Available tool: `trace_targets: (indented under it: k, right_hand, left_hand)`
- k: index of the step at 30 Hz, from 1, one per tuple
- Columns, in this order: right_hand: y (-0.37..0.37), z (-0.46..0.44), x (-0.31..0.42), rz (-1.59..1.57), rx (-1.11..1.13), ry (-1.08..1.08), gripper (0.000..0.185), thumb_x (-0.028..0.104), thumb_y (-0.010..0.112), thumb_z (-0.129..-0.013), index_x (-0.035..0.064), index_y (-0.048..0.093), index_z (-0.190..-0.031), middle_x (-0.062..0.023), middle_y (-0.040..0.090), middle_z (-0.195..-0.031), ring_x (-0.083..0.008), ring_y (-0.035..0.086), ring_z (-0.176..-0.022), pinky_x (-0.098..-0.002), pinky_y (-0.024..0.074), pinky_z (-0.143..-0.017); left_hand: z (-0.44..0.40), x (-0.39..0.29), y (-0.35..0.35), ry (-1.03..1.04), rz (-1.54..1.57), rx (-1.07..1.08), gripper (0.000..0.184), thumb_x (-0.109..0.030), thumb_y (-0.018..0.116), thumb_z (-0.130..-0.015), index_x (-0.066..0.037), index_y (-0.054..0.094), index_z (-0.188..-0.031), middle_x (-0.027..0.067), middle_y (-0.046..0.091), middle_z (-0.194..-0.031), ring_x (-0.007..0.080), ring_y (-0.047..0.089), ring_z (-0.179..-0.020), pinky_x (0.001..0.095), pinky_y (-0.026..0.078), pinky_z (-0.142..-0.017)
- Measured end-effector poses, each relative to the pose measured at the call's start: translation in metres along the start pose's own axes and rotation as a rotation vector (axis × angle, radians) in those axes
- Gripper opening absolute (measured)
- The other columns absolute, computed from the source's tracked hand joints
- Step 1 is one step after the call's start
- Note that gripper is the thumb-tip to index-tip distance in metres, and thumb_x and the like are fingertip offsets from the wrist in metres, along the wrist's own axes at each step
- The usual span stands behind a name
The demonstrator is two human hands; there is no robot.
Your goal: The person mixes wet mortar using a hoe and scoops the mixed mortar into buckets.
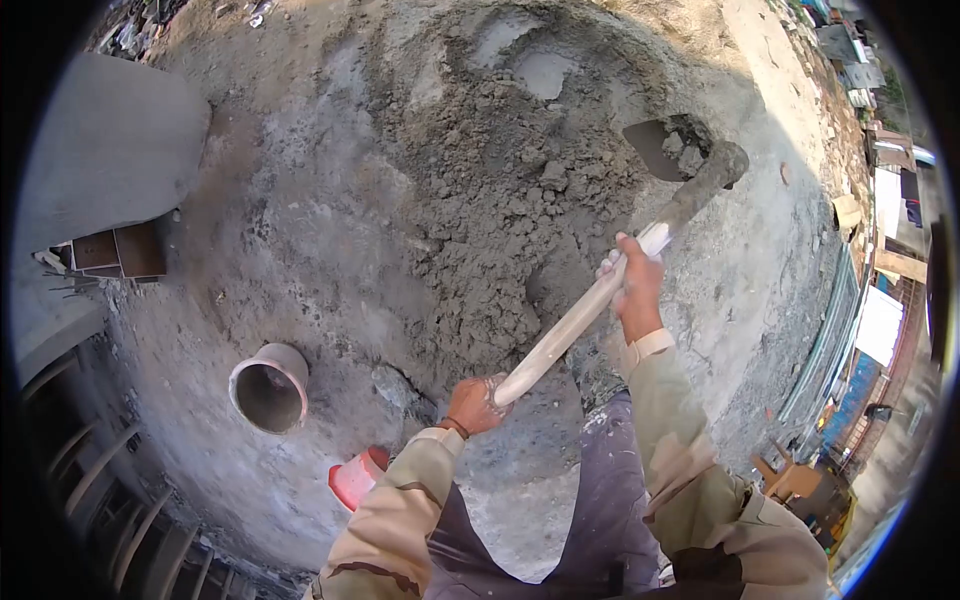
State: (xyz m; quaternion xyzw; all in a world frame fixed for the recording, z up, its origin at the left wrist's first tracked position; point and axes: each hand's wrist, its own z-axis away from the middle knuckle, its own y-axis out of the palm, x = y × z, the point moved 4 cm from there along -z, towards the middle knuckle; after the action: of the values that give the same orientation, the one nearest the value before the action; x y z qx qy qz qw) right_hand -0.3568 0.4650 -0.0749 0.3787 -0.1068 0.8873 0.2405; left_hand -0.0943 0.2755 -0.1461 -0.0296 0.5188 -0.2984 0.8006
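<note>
A hoe [575, 325] slants across the view, its pale wooden handle low and its mud-caked head at the upper right. Wrapped round the lower end of the handle is my left hand [475, 404]. Further up the handle my right hand [638, 282] is closed, below the dirty part of the shaft. The metal blade [652, 150] lies at the right edge of a heap of wet grey mortar [500, 200], with lumps of the mix against it. Part of the blade is hidden by those lumps.
A pale bucket [270, 390] with grey contents stands at the left on the concrete ground. Close to my left forearm, a red-rimmed bucket [355, 480] lies tilted. Curved metal bars [100, 465] line the lower left; pipes [825, 340] and scrap lie at the right.
</note>
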Motion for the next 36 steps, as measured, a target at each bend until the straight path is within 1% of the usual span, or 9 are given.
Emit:
trace_targets:
  k: [2, 6, 11, 18, 20, 23, 28, 32, 36]
  right_hand:
    - [0.009, -0.098, 0.036, 0.241, -0.015, -0.245, 0.032, 0.016, 0.071, -0.088, -0.0014, 0.049, -0.103, -0.0084, 0.054, -0.071, -0.0178, 0.053, -0.051, -0.0355, 0.0493, -0.046]
    - [0.013, -0.191, -0.017, 0.601, 0.049, 0.030, 0.044, 0.026, 0.066, -0.093, -0.0057, 0.047, -0.117, -0.0111, 0.057, -0.076, -0.0212, 0.056, -0.054, -0.0372, 0.0492, -0.047]
    - [-0.018, -0.065, -0.201, 0.673, -0.004, 0.352, 0.041, 0.015, 0.064, -0.089, -0.0115, 0.049, -0.116, -0.0171, 0.058, -0.072, -0.0290, 0.059, -0.050, -0.0453, 0.0507, -0.046]
    - [-0.041, 0.033, -0.167, 0.413, -0.004, 0.601, 0.029, 0.019, 0.063, -0.094, -0.0005, 0.047, -0.108, -0.0103, 0.049, -0.071, -0.0247, 0.053, -0.050, -0.0421, 0.0479, -0.045]
    - [-0.034, 0.112, -0.160, 0.284, -0.024, 0.507, 0.028, 0.019, 0.064, -0.093, 0.0010, 0.048, -0.107, -0.0112, 0.050, -0.072, -0.0247, 0.055, -0.054, -0.0424, 0.0478, -0.045]
    - [-0.020, 0.209, -0.210, 0.102, -0.136, 0.577, 0.021, 0.011, 0.064, -0.090, 0.0026, 0.050, -0.103, -0.0108, 0.053, -0.074, -0.0256, 0.056, -0.057, -0.0429, 0.0509, -0.052]
    - [-0.020, 0.265, -0.298, -0.077, -0.023, 0.664, 0.014, 0.003, 0.067, -0.086, 0.0038, 0.055, -0.093, -0.0085, 0.060, -0.083, -0.0255, 0.065, -0.073, -0.0390, 0.0548, -0.071]
    - [-0.026, 0.332, -0.262, 0.063, 0.192, 0.473, 0.014, -0.003, 0.066, -0.086, 0.0045, 0.055, -0.091, -0.0086, 0.065, -0.090, -0.0226, 0.070, -0.090, -0.0354, 0.0548, -0.077]
    - [-0.026, 0.354, -0.244, -0.015, 0.137, 0.519, 0.014, -0.005, 0.064, -0.087, 0.0051, 0.055, -0.089, -0.0084, 0.062, -0.084, -0.0219, 0.068, -0.081, -0.0385, 0.0560, -0.077]
  left_hand:
    - [-0.079, -0.060, -0.008, -0.063, 0.054, 0.025, 0.054, -0.044, 0.073, -0.081, -0.006, 0.065, -0.118, 0.0174, 0.072, -0.090, 0.0384, 0.069, -0.082, 0.0460, 0.055, -0.076]
    - [-0.092, -0.100, -0.019, -0.222, 0.049, -0.085, 0.053, -0.045, 0.073, -0.081, -0.006, 0.066, -0.116, 0.0179, 0.072, -0.090, 0.0395, 0.069, -0.085, 0.0464, 0.055, -0.078]
    - [0.066, -0.069, -0.016, -0.575, 0.059, 0.119, 0.047, -0.042, 0.073, -0.078, -0.006, 0.068, -0.107, 0.0178, 0.073, -0.090, 0.0396, 0.069, -0.087, 0.0472, 0.054, -0.080]
    - [0.130, -0.159, -0.085, -0.468, -0.005, 0.196, 0.043, -0.043, 0.073, -0.077, -0.009, 0.069, -0.102, 0.0151, 0.072, -0.086, 0.0359, 0.070, -0.086, 0.0452, 0.055, -0.078]
    - [0.198, -0.136, -0.111, -0.517, -0.033, 0.299, 0.040, -0.043, 0.073, -0.078, -0.012, 0.069, -0.102, 0.0126, 0.072, -0.086, 0.0334, 0.070, -0.088, 0.0427, 0.055, -0.078]
    - [0.314, -0.008, -0.098, -0.416, -0.282, 0.007, 0.031, -0.026, 0.077, -0.066, -0.017, 0.069, -0.095, 0.0045, 0.070, -0.090, 0.0308, 0.065, -0.086, 0.0403, 0.050, -0.087]
    - [0.348, 0.165, -0.064, -0.680, -0.392, -0.047, 0.031, -0.013, 0.074, -0.066, -0.017, 0.069, -0.097, 0.0012, 0.070, -0.103, 0.0282, 0.059, -0.115, 0.0656, 0.019, -0.115]
    - [0.349, 0.185, -0.060, -0.479, -0.324, -0.260, 0.023, -0.008, 0.073, -0.068, -0.015, 0.062, -0.088, 0.0051, 0.068, -0.099, 0.0314, 0.055, -0.124, 0.0645, 0.025, -0.112]
    - [0.403, 0.126, -0.076, -0.428, -0.203, -0.199, 0.024, -0.009, 0.075, -0.065, -0.014, 0.061, -0.084, 0.0082, 0.068, -0.094, 0.0330, 0.060, -0.115, 0.0620, 0.028, -0.113]
